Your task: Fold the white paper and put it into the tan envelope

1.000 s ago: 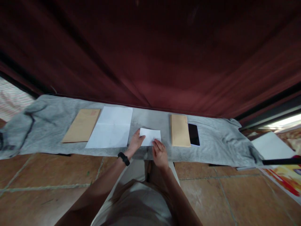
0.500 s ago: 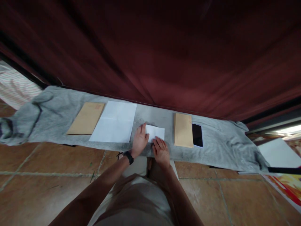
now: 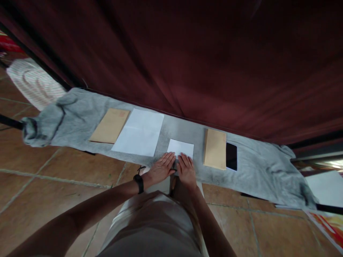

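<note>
A small folded white paper (image 3: 180, 147) lies on a grey cloth (image 3: 80, 114) spread over the tiled floor. My left hand (image 3: 161, 168) lies flat with its fingers apart, fingertips on the paper's near left corner. My right hand (image 3: 185, 169) is flat beside it, fingertips pressing the paper's near edge. Neither hand grips anything. A black band is on my left wrist.
Left of the folded paper lie a larger white sheet (image 3: 139, 132) and a brown envelope (image 3: 110, 125). To the right are another brown envelope (image 3: 214, 148) and a black phone (image 3: 231, 156). A dark red curtain (image 3: 187, 60) hangs behind. More paper (image 3: 325, 186) lies far right.
My left hand has slid from the paper's left side down to its near edge, next to my right hand. The view has shifted so everything sits further right.
</note>
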`<state>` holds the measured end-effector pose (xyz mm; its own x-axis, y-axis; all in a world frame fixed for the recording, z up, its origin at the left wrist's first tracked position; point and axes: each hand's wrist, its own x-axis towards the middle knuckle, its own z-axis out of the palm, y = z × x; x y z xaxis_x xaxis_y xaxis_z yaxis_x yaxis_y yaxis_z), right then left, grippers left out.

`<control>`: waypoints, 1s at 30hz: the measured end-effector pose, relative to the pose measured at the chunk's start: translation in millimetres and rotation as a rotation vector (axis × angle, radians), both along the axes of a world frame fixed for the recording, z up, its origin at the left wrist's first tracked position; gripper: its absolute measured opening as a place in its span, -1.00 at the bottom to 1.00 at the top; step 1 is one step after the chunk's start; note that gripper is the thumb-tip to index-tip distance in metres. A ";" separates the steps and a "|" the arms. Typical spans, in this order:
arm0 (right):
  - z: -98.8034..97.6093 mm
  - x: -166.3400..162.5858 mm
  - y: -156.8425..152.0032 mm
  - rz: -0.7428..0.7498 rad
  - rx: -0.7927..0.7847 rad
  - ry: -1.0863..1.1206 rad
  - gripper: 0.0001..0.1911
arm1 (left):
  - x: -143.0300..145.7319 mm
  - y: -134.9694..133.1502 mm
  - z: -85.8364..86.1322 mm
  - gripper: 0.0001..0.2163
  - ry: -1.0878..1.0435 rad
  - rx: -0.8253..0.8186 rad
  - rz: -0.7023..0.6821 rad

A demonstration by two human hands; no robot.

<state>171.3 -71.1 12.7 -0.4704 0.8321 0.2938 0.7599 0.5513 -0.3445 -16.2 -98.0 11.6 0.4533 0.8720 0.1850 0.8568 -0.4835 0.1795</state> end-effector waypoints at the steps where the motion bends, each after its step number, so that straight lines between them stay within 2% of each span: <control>1: 0.4 -3.1 -0.6 0.028 -0.008 0.004 -0.55 | 2.7 -0.4 -0.1 -0.44 0.014 0.003 0.004; 4: -0.1 -12.0 -3.7 0.066 -0.019 0.014 -0.52 | 6.8 -1.9 -0.8 -0.42 0.045 0.005 0.015; 8: -4.8 -13.5 -8.1 0.037 -0.002 0.007 -0.51 | 1.2 -2.8 -1.2 -0.34 0.062 -0.009 -0.030; 15: -10.8 8.2 -12.4 0.019 0.015 0.017 -0.50 | -5.4 -4.1 -1.6 -0.30 0.053 0.006 -0.056; 21: -3.8 19.6 -2.4 0.000 -0.053 0.117 -0.52 | -2.1 -4.3 -4.8 -0.29 0.126 0.053 -0.047; 26: 3.5 -3.4 22.3 0.154 -0.096 0.155 -0.51 | 0.3 -4.2 -5.9 -0.27 0.204 0.061 -0.024; 30: 2.7 -26.7 36.9 0.217 -0.090 0.101 -0.53 | 1.6 -5.0 -3.0 -0.36 0.296 0.057 -0.045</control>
